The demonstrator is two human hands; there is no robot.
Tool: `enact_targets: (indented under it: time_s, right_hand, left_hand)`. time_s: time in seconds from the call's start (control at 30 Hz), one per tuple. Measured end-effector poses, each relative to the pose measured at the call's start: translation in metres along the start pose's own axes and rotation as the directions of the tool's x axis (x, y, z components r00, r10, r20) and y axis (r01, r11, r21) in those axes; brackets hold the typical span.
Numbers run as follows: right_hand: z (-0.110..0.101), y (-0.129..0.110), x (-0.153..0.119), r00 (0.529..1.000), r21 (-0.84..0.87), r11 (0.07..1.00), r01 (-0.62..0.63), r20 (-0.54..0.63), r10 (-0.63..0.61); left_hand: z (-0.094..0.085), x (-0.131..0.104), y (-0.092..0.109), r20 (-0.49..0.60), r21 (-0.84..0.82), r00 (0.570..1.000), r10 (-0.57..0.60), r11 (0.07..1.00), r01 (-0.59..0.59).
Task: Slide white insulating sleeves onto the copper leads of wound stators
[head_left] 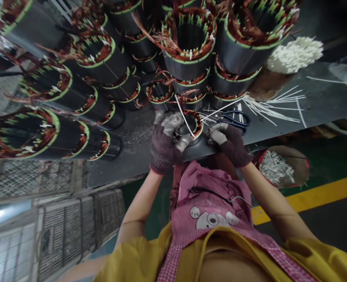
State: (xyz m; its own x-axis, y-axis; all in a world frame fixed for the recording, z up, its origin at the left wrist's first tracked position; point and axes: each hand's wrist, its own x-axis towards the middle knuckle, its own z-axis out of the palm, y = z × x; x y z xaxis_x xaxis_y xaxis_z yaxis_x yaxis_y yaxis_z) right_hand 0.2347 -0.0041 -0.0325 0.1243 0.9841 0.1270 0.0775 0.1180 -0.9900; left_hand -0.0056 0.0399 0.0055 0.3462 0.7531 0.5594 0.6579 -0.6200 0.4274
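A small motor stator (199,135) with copper windings and a green-edged rim stands at the near edge of the dark table. My left hand (169,137), in a dark glove with grey fingertips, grips its left side, the thumb at the front rim. A white cable tie (183,113) slants up from that rim, close to the left thumb and fingers. On the stator's right, my right hand (228,141), gloved alike, has its fingers curled together; whatever they pinch is hidden. Just behind it lie scissors with dark blue handles (247,118).
Stacks of larger stators (188,64) crowd the back and left of the table (135,147). Loose white ties (275,106) fan out at right, by a container holding a bundle of white ties (297,55). Below the table edge sits a bag of white clippings (276,166). Plastic crates (67,223) stand lower left.
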Motion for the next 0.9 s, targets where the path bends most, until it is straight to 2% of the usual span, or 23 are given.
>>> enact_targets:
  time_s: [0.03,0.1,0.17,0.2,0.23,0.27,0.33,0.37,0.4,0.43,0.5,0.57,0.6,0.67,0.73,0.8,0.83,0.87,0.9]
  right_hand:
    - [0.002,-0.002,0.000,1.000,0.004,1.000,0.013,-0.028,-0.013]
    - [0.002,-0.004,0.006,0.995,0.008,0.999,0.043,-0.095,-0.042]
    - [-0.009,-0.004,0.020,0.975,-0.019,0.996,0.091,-0.201,-0.093]
    - [-0.021,-0.002,0.029,0.951,-0.049,0.991,0.122,-0.280,-0.131]
    - [-0.035,-0.001,0.041,0.910,-0.088,0.984,0.152,-0.377,-0.174]
    - [-0.053,0.001,0.053,0.847,-0.134,0.975,0.175,-0.485,-0.218]
    - [-0.091,0.003,0.078,0.675,-0.228,0.957,0.180,-0.679,-0.289]
    - [-0.109,0.004,0.090,0.590,-0.272,0.948,0.162,-0.744,-0.314]
    - [-0.123,0.004,0.101,0.531,-0.316,0.939,0.136,-0.777,-0.339]
    - [-0.135,0.004,0.111,0.505,-0.361,0.926,0.109,-0.783,-0.364]
    - [-0.147,0.006,0.125,0.529,-0.454,0.889,0.064,-0.740,-0.416]
    - [-0.151,0.008,0.132,0.566,-0.514,0.856,0.056,-0.690,-0.451]
    - [-0.152,0.011,0.132,0.563,-0.515,0.855,0.062,-0.689,-0.456]
    - [-0.154,0.014,0.131,0.526,-0.453,0.886,0.096,-0.733,-0.432]
    - [-0.153,0.013,0.126,0.451,-0.357,0.919,0.169,-0.801,-0.394]
    - [-0.146,0.004,0.117,0.369,-0.301,0.914,0.273,-0.844,-0.388]
    - [-0.138,-0.004,0.109,0.352,-0.292,0.898,0.329,-0.845,-0.403]
    - [-0.128,-0.013,0.100,0.363,-0.291,0.878,0.382,-0.826,-0.431]
    - [-0.116,-0.023,0.089,0.404,-0.288,0.856,0.430,-0.786,-0.468]
  left_hand:
    - [-0.010,-0.002,-0.005,0.055,0.050,0.991,0.124,0.991,-0.127]
    - [-0.024,-0.004,-0.013,0.125,0.116,0.956,0.265,0.953,-0.279]
    - [-0.027,-0.005,-0.017,0.113,0.168,0.956,0.272,0.943,-0.288]
    - [-0.025,-0.005,-0.017,0.097,0.190,0.957,0.275,0.938,-0.289]
    - [-0.020,-0.006,-0.016,0.072,0.218,0.957,0.281,0.932,-0.290]
    - [-0.015,-0.006,-0.014,0.045,0.245,0.955,0.292,0.924,-0.294]
    - [-0.003,-0.008,-0.006,-0.025,0.300,0.946,0.322,0.906,-0.300]
    - [0.002,-0.008,-0.003,-0.058,0.321,0.938,0.341,0.896,-0.306]
    - [0.005,-0.007,0.001,-0.080,0.343,0.929,0.360,0.885,-0.314]
    - [0.007,-0.006,0.005,-0.084,0.367,0.923,0.374,0.873,-0.321]
    - [0.003,-0.001,0.010,-0.027,0.405,0.925,0.379,0.850,-0.337]
    - [-0.009,0.005,0.015,0.076,0.409,0.930,0.360,0.839,-0.358]
    - [-0.017,0.007,0.016,0.119,0.406,0.927,0.356,0.835,-0.372]
    - [-0.033,0.009,0.018,0.188,0.402,0.912,0.363,0.819,-0.409]
    - [-0.043,0.010,0.018,0.240,0.405,0.897,0.372,0.801,-0.441]
    - [-0.044,0.009,0.018,0.268,0.401,0.896,0.355,0.804,-0.439]
    - [-0.041,0.009,0.018,0.265,0.400,0.903,0.338,0.813,-0.422]
    - [-0.036,0.010,0.019,0.250,0.407,0.915,0.318,0.823,-0.397]
    - [-0.031,0.010,0.021,0.226,0.417,0.928,0.295,0.832,-0.366]
